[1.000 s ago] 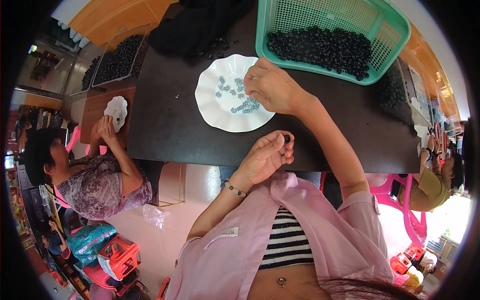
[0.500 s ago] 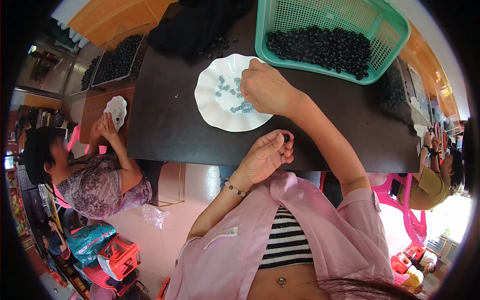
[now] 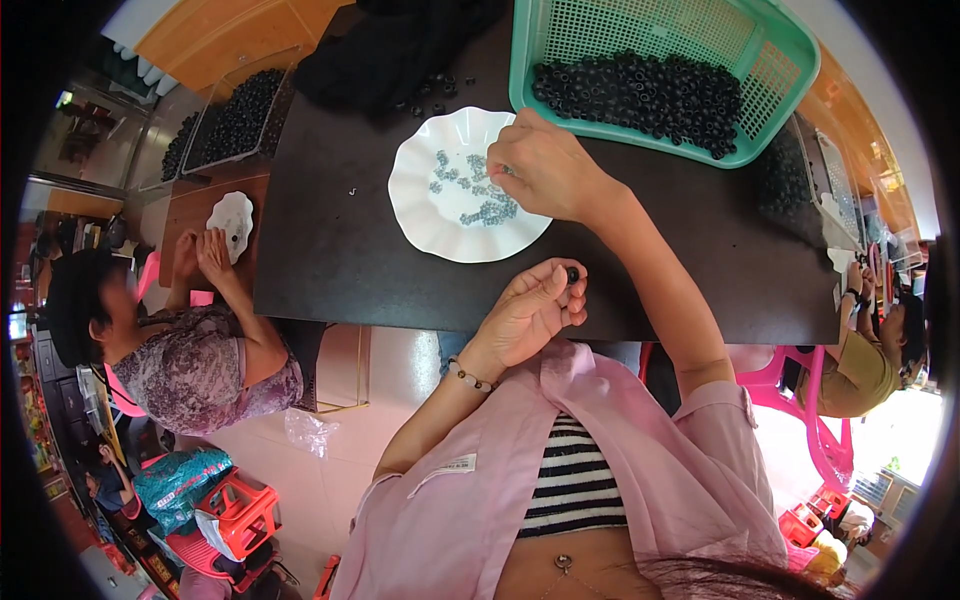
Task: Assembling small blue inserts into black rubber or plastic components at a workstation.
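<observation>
My left hand [image 3: 528, 318] is palm up in front of the table's near edge, its thumb and fingertips closed on a small black ring-shaped part [image 3: 572, 275]. Over the right side of a white scalloped plate [image 3: 425, 222], my right hand [image 3: 545, 168] is closed in a pinch. What its fingertips hold, if anything, is too small to make out. Scattered across the plate lie many tiny clear, bluish-grey pieces [image 3: 490, 212], some close below the right hand.
A green mesh basket [image 3: 665, 145] of similar black parts stands at the far right. Black cloth [image 3: 385, 55] and loose black parts lie behind the plate on the dark table [image 3: 330, 240]. To the left, a person [image 3: 200, 350] works at another plate; another person sits far right.
My right hand has shifted slightly right and lifted a little from the pieces on the plate. My left hand stays in place with the black part.
</observation>
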Demonstrator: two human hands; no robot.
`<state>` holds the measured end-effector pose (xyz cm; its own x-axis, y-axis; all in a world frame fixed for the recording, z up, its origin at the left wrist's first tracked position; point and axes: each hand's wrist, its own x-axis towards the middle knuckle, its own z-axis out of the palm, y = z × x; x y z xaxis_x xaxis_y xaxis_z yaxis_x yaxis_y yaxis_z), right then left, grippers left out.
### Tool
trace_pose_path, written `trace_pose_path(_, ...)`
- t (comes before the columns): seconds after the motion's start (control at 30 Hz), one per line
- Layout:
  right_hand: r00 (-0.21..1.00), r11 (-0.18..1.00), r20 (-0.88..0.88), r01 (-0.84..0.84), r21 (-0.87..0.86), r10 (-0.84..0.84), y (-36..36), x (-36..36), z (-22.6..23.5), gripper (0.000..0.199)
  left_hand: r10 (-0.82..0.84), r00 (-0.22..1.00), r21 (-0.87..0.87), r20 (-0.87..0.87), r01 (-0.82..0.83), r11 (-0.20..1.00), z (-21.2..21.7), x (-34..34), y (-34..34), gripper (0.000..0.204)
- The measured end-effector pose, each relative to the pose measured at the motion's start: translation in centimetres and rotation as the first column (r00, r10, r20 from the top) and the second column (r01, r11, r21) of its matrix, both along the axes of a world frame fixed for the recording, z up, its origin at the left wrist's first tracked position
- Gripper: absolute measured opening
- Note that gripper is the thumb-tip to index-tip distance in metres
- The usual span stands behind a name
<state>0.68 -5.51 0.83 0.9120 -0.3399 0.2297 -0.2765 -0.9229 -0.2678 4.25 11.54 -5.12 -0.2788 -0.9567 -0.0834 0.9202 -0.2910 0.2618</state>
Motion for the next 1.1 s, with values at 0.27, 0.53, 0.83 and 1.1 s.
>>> trace_pose_path(0.27,0.997,0.999,0.057,-0.048,0.019,0.047,0.1,0.2,-0.2,0.005,-0.002,1.0,-0.001,-0.01,0.002,1.0,0.0,0.0,0.0,0.025)
trace_pose_path(0.53,0.997,0.996,-0.078,-0.023,-0.086,0.016,0.7,0.8,-0.6,0.005,-0.002,1.0,-0.001,-0.004,0.002,1.0,0.0,0.0,0.0,0.025)
trace_pose_path(0.83,0.999,0.996,-0.035,-0.022,-0.09,0.019,0.9,0.9,-0.9,0.006,-0.005,1.0,0.001,-0.016,0.005,1.0,-0.1,0.0,-0.1,0.025)
trace_pose_path(1.1,0.972,0.97,0.236,-0.038,0.24,-0.02,-0.5,-2.2,0.9,0.006,0.009,1.0,-0.004,-0.011,-0.009,1.0,-0.1,0.1,-0.1,0.026)
